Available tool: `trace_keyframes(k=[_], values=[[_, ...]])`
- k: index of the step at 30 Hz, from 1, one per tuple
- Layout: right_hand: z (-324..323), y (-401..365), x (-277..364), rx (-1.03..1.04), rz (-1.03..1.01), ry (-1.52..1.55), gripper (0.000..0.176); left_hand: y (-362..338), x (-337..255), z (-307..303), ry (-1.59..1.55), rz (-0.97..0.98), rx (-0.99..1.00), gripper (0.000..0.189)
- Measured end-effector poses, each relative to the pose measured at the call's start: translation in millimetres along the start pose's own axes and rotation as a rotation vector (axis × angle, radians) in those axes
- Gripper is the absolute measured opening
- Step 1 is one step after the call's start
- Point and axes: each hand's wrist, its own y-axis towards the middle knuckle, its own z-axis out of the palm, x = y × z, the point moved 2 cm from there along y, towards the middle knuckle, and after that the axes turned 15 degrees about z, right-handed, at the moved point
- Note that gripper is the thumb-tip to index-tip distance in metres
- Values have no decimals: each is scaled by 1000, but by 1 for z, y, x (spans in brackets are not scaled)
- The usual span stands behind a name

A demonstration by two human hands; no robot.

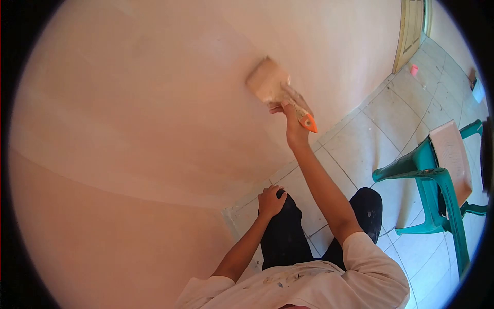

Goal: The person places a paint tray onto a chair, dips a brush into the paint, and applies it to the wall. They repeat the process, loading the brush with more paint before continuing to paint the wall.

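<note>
A wide paintbrush (268, 81) is in my right hand (292, 109), which is closed around its handle with the orange end pointing back toward me. The bristle end lies against the pale pink wall (154, 92), tilted up and to the left. Where the brush meets the wall its edge is slightly blurred. My left hand (271, 201) rests on my left knee, fingers laid over the dark trousers (283, 232), holding nothing. Streaks of slightly different tone run across the wall around the brush.
To the right stands a green plastic chair (419, 159) bearing a pinkish paint tray (453, 154). A small pink cup (414, 70) is on the tiled floor (355, 139) near a wooden door (409, 36). A pale bucket (478, 91) sits at the far right edge.
</note>
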Motion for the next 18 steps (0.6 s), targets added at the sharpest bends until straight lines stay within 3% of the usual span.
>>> trace_keyframes(k=[2,5,7,11,14,16,18], values=[[0,0,1,29,-66,28,28,-4,2,1,-11,-15,17,35],[-43,4,-41,20,61,56,27,-3,2,-2,-8,-20,19,34],[-82,-9,-84,-42,129,-240,25,-4,3,-3,-12,-23,5,32],[-119,-38,-90,-124,247,-375,23,-9,6,0,-9,-31,14,33],[-108,-28,-52,-54,94,-458,21,1,1,-5,-28,-42,13,33],[-74,-13,-5,53,-456,-864,19,-2,-3,-7,-57,-32,23,33],[-51,-1,13,104,-494,-839,21,-2,-2,-4,-55,-23,14,33]])
